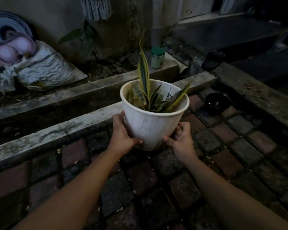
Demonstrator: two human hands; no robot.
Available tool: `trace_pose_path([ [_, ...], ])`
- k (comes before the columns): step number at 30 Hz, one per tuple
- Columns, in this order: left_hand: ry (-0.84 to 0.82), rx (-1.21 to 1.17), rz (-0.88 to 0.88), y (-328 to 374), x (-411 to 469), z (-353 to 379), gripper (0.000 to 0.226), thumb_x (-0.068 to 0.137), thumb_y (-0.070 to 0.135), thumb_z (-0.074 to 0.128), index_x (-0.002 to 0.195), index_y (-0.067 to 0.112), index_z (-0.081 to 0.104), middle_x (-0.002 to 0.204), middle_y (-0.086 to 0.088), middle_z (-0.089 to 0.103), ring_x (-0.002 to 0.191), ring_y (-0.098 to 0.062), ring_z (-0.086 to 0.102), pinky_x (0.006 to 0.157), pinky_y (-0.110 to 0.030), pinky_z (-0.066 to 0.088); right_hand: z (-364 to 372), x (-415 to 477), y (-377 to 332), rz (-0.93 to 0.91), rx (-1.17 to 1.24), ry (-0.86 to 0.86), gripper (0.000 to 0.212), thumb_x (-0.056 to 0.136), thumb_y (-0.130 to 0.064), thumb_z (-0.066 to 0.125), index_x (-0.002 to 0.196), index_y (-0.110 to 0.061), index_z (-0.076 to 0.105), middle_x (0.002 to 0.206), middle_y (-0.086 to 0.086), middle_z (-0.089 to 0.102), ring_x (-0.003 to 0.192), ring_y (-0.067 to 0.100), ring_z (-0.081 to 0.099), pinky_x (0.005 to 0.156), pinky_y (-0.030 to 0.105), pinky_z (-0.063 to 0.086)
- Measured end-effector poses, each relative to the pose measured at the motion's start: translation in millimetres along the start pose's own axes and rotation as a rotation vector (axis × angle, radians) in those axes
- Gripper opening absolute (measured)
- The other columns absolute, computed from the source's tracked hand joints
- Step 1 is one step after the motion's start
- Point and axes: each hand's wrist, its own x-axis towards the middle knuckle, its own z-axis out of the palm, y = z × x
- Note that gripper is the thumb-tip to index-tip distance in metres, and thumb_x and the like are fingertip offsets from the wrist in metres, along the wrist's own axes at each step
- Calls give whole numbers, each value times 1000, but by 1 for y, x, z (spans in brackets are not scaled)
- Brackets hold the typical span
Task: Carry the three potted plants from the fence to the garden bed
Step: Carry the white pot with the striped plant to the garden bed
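A white plastic pot (150, 125) holds a snake plant (144, 72) with yellow-edged leaves. Both hands grip the pot low on its sides: my left hand (123, 132) on the left wall, my right hand (180, 138) on the right near the base. The pot is held above the brick paving, just in front of a concrete curb (56, 130). Beyond the curb and a drain channel lies the garden bed (106, 67) of dark soil against a wall. No other potted plant of the task is visible.
A crumpled white sack (45, 70) lies at the bed's left. A green-lidded jar (158, 57) stands on the bed's ledge. A small black pot (217, 103) sits on the paving at right. A dark sandal (214, 61) rests beyond it.
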Motion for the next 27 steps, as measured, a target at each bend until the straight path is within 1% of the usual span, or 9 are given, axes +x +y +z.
trace_pose_path([
  [4, 14, -3, 31, -13, -7, 7, 103, 50, 16, 90, 126, 18, 20, 136, 12, 39, 139, -22, 42, 114, -47, 43, 1, -2, 7, 25, -70, -2, 65, 75, 15, 77, 115, -14, 34, 138, 15, 56, 132, 27, 53, 111, 53, 43],
  [6, 2, -38, 17, -18, -12, 8, 104, 54, 22, 88, 132, 11, 21, 138, 7, 44, 136, -25, 46, 110, -47, 47, 3, -3, 9, 32, -110, 18, 69, 72, 11, 82, 117, -15, 36, 134, 7, 58, 128, 17, 56, 110, 42, 46],
  [9, 30, -127, -79, -19, -12, 1, 94, 70, -1, 84, 143, 9, 25, 130, 2, 52, 136, -32, 49, 97, -40, 55, 6, -2, 7, 31, -95, -27, 61, 76, 13, 78, 116, -11, 39, 123, -3, 60, 113, -3, 60, 95, 19, 50],
  [12, 81, -198, -79, -5, -5, -12, 72, 81, 10, 73, 138, 21, 31, 127, 5, 52, 128, -26, 53, 85, -32, 59, 1, -1, -1, 17, -49, -57, 51, 84, 9, 72, 120, -5, 38, 118, 1, 60, 112, 12, 60, 87, 16, 52],
  [14, 116, -212, -34, 9, 0, -18, 64, 80, 17, 63, 133, 26, 29, 126, 6, 51, 119, -16, 55, 89, -30, 56, -1, -1, -12, -17, 21, -6, 48, 84, -4, 70, 119, -7, 38, 116, 4, 59, 104, 7, 63, 80, 14, 53],
  [19, 167, -134, 19, 21, 6, -21, 58, 96, 3, 64, 139, 8, 26, 129, -2, 45, 113, -3, 56, 92, -18, 51, 12, 6, -41, -52, 179, 145, 63, 77, -41, 68, 129, -23, 37, 135, 7, 58, 120, 23, 61, 96, 43, 52],
  [22, 131, -142, 81, 24, 7, -23, 64, 95, 4, 66, 135, 30, 23, 126, 9, 47, 107, 12, 63, 85, -17, 58, 26, 8, -48, -135, 60, 171, 74, 83, -35, 67, 143, -18, 29, 141, 10, 54, 122, 19, 58, 93, 24, 51],
  [25, 20, -118, 52, 31, 12, -25, 43, 98, 17, 65, 125, 47, 51, 140, -8, 48, 131, -25, 55, 104, -52, 52, 35, 9, -43, -210, -100, 168, 72, 88, -27, 56, 151, -26, 23, 141, 5, 51, 120, 11, 54, 83, 0, 43],
  [27, -16, -149, 15, 32, 11, -24, 29, 100, 20, 62, 112, 46, 65, 135, -13, 55, 125, -35, 55, 101, -56, 51, 38, 13, -44, -190, -124, 177, 69, 87, -26, 51, 150, -31, 23, 132, 2, 56, 105, 3, 60, 73, -2, 43],
])
